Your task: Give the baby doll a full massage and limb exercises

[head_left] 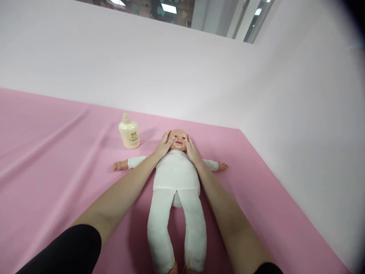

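— Right, seen from above: a baby doll (176,173) on its back on the pink sheet (57,152), arms spread out to either side, legs stretched toward the camera.

— Dressed?

— In a white one-piece, with bare little hands poking from the sleeves. Feet cut off at the lower edge.

— And the hands?

— Both at the doll's head. Left hand (164,146) laid flat against the side of the face on the picture's left, fingers stretched out and loosely together, tips up by the temple. Right hand (191,150) mirrored on the other cheek, likewise open and flat. No grip on anything, only palms and fingers resting on the face, cupping it between them.

— Forearms?

— Bare, running down along both sides of the doll's body. Black sleeves at the bottom corners.

— Anything else close by?

— A cream-coloured bottle (129,131), upright on the sheet, just beside the head on the left hand's side, apart from the hand and from the doll. Small dark print on its front, too small to read.

— Underneath?

— Pink sheet spread wide, with a few long soft creases on the left. Hard to tell whether a bench or a bed lies beneath. Behind and to the right, a plain white wall (285,114).
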{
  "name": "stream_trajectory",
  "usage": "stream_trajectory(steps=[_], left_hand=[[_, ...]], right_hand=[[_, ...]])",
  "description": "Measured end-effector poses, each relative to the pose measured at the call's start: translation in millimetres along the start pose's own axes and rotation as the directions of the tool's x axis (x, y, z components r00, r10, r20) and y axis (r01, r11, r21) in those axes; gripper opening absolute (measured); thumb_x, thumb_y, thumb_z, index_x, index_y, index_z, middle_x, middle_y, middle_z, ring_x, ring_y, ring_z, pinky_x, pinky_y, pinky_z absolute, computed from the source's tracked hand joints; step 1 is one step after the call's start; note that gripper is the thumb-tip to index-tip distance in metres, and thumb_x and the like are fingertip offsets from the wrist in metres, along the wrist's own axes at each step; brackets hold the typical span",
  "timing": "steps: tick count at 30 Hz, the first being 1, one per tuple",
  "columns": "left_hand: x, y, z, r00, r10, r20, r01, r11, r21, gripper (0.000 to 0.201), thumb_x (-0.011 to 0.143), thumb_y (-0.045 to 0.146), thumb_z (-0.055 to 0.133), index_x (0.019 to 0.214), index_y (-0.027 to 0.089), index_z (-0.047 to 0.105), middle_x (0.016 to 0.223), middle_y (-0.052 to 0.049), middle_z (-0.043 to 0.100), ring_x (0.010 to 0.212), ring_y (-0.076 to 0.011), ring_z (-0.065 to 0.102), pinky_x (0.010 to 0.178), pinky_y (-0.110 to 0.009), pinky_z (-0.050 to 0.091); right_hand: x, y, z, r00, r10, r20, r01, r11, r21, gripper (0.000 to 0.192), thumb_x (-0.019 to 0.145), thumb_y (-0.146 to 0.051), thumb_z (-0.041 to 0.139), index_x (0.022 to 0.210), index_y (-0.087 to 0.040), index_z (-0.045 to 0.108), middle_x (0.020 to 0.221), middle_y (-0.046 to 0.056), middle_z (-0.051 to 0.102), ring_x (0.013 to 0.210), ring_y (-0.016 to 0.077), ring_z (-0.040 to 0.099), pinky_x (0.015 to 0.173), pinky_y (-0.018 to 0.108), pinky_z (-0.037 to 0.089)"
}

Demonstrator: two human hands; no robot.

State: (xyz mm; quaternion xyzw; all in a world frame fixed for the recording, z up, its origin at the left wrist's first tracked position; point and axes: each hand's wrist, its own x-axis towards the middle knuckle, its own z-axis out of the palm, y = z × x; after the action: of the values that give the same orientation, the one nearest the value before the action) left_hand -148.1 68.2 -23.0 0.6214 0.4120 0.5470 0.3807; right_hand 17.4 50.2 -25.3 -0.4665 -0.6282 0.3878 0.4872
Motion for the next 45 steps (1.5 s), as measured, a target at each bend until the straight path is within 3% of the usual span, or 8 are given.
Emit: stream_trajectory(steps=[6,13,21,33,37,40,45], left_hand=[[4,-8,1.2,0.999,0.046,-0.029,-0.048,0.997,-0.067,0.051,0.084,0.051,0.047,0.122,0.018,0.044,0.130,-0.012,0.051,0.124,-0.0242,0.047,0.108,-0.040,0.035],[10,-22,0.1,0.994,0.092,-0.054,-0.098,0.988,-0.117,0.048,0.084,0.057,0.040,0.113,0.020,0.045,0.121,-0.012,0.054,0.116,-0.0236,0.052,0.101,-0.040,0.042],[2,-4,-3.4,0.996,0.086,0.037,-0.085,0.996,-0.039,0.056,0.076,0.048,0.059,0.122,0.021,0.041,0.130,-0.012,0.049,0.123,-0.0252,0.046,0.104,-0.041,0.039],[6,-8,1.8,0.999,0.034,-0.042,-0.041,0.987,-0.154,0.040,0.078,0.030,0.045,0.116,0.021,0.045,0.121,-0.008,0.055,0.118,-0.0227,0.050,0.104,-0.039,0.040],[7,-8,1.3,0.997,0.062,-0.043,-0.067,0.993,-0.102,0.037,0.081,0.034,0.044,0.115,0.020,0.045,0.123,-0.009,0.053,0.119,-0.0220,0.049,0.105,-0.037,0.038],[3,-4,-1.9,0.995,0.097,0.000,-0.097,0.995,-0.020,0.045,0.083,0.044,0.047,0.121,0.020,0.042,0.127,-0.010,0.050,0.122,-0.0233,0.047,0.107,-0.039,0.036],[-3,0,-6.5,0.963,0.266,0.034,-0.268,0.945,0.186,0.065,0.077,0.051,0.058,0.128,0.016,0.040,0.133,-0.015,0.045,0.128,-0.0276,0.040,0.111,-0.043,0.028]], right_hand=[[3,1,1,0.999,0.030,-0.020,-0.030,1.000,-0.008,0.068,0.086,-0.059,0.041,0.145,-0.027,0.028,0.152,-0.002,0.031,0.142,0.0181,0.024,0.119,0.039,0.015],[11,8,1,0.997,-0.011,-0.071,0.017,0.995,0.095,0.059,0.084,-0.055,0.039,0.134,-0.023,0.042,0.140,0.004,0.048,0.132,0.0197,0.040,0.112,0.036,0.030],[10,11,-1,0.997,-0.035,-0.071,0.044,0.991,0.123,0.053,0.082,-0.052,0.047,0.128,-0.025,0.046,0.136,0.004,0.051,0.129,0.0192,0.043,0.111,0.037,0.031],[7,5,0,0.995,-0.073,-0.074,0.076,0.996,0.037,0.057,0.085,-0.055,0.041,0.132,-0.024,0.045,0.140,0.004,0.047,0.134,0.0186,0.038,0.114,0.035,0.026],[4,1,0,0.995,-0.068,-0.079,0.071,0.997,0.028,0.061,0.085,-0.058,0.040,0.134,-0.022,0.044,0.142,0.004,0.046,0.135,0.0193,0.036,0.115,0.034,0.025],[0,-5,0,0.996,-0.078,-0.044,0.079,0.996,0.028,0.061,0.084,-0.060,0.043,0.134,-0.025,0.042,0.141,0.004,0.047,0.135,0.0184,0.037,0.113,0.033,0.028],[-3,-12,2,0.995,-0.095,-0.010,0.096,0.993,0.069,0.066,0.082,-0.061,0.048,0.135,-0.022,0.041,0.140,0.007,0.047,0.131,0.0198,0.042,0.111,0.034,0.033]])
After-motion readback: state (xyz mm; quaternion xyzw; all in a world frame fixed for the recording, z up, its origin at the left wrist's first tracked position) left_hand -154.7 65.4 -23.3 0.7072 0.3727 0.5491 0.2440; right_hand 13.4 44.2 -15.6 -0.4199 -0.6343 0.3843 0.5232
